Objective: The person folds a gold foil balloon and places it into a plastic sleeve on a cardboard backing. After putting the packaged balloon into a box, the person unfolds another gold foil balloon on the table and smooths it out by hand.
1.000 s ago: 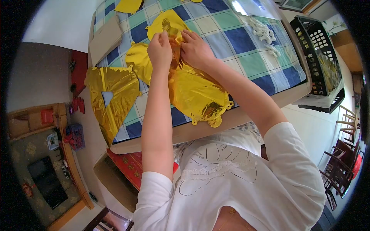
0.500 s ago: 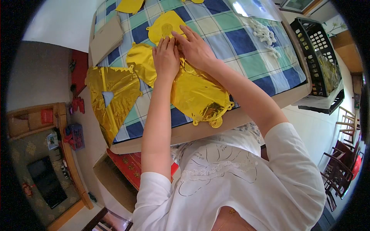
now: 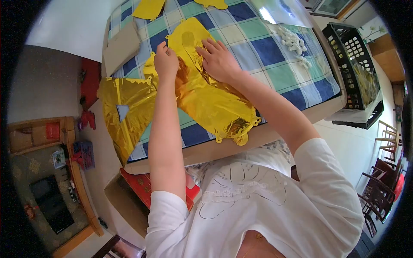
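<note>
A flat, shiny gold foil balloon (image 3: 215,105) lies across the checked cloth, its small tabs toward the table's near edge. My right hand (image 3: 219,61) rests palm down on its right side, fingers stretched out and slightly spread. At the balloon's upper left is my left hand (image 3: 166,61), its fingers curled together and raised a little. Whatever those fingertips hold, if anything, I cannot make out. Part of the foil beside the left wrist shows a darker orange fold. Further left lies another gold foil sheet (image 3: 133,103) with a hole in it, partly over the table edge.
A piece of brown cardboard (image 3: 122,47) lies at the table's left. More yellow foil pieces (image 3: 148,8) sit at the far edge. White tangled string (image 3: 292,41) and clear plastic (image 3: 282,13) are at the right. A black crate (image 3: 348,64) stands beyond the table's right edge.
My left hand has moved left, away from the right hand, and its fingers have curled. The right hand has shifted slightly down and lies flat. More of the balloon's middle is exposed.
</note>
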The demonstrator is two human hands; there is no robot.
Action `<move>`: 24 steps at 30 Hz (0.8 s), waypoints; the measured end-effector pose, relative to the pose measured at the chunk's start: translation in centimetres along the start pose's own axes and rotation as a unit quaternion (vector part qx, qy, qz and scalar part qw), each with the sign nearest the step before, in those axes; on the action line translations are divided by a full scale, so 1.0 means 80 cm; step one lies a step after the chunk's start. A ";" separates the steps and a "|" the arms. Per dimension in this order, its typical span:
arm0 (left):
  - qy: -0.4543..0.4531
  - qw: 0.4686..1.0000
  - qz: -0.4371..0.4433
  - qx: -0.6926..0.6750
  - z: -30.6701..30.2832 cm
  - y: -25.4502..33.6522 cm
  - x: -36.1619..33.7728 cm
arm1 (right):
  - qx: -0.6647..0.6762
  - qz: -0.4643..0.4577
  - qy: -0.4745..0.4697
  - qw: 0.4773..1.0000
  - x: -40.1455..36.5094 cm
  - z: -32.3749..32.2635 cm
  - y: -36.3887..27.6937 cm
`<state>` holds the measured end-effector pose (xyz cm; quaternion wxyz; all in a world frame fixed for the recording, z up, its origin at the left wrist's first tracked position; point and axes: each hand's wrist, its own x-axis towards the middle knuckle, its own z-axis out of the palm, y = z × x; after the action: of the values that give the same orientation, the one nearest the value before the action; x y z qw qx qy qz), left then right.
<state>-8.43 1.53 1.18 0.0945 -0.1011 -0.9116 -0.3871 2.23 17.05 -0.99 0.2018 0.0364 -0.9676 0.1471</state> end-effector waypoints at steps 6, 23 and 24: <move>-0.046 0.983 -0.103 -0.148 -0.009 0.020 0.012 | -0.001 -0.006 0.007 1.000 -0.002 0.002 0.001; 0.002 0.960 0.244 0.140 0.054 0.006 -0.040 | 0.029 -0.021 0.026 0.999 0.001 0.003 0.005; 0.005 0.958 0.248 0.140 0.054 0.005 -0.040 | 0.056 -0.001 0.011 0.998 0.005 0.000 0.007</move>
<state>-5.64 4.59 -2.33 0.2055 -0.3082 -0.9024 -0.2201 1.81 17.61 -0.98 0.2107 0.0474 -0.9554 0.2016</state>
